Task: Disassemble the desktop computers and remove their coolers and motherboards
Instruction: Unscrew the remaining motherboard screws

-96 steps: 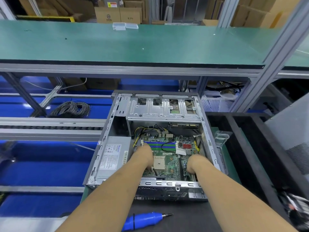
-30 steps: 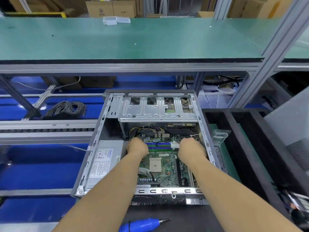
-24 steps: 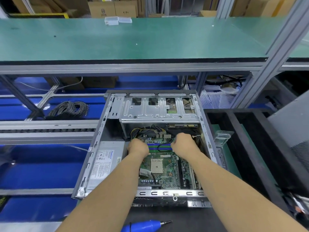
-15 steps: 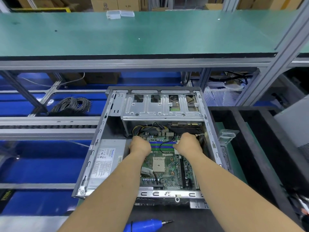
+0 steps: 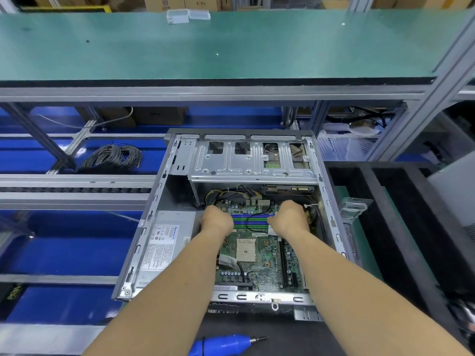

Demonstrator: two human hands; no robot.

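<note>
An open grey desktop case (image 5: 154,209) lies flat in front of me. Its green motherboard (image 5: 259,263) shows a bare CPU socket (image 5: 246,250) with no cooler on it. My left hand (image 5: 216,222) is down at the left end of the blue and green RAM slots (image 5: 253,220), near the yellow and black cables (image 5: 226,192). At the right end of those slots is my right hand (image 5: 289,218). I see only the backs of both hands; the fingers curl down out of sight, so what they hold is hidden.
The power supply (image 5: 164,242) fills the case's left side and a metal drive cage (image 5: 253,160) spans its far end. A blue electric screwdriver (image 5: 223,344) lies at the near edge. Black divided trays (image 5: 401,209) stand to the right, a coiled cable (image 5: 114,155) to the left, and a green shelf (image 5: 231,44) above.
Both hands have moved from the near part of the motherboard farther in, to the RAM slots. Over the last half second they have stayed nearly still.
</note>
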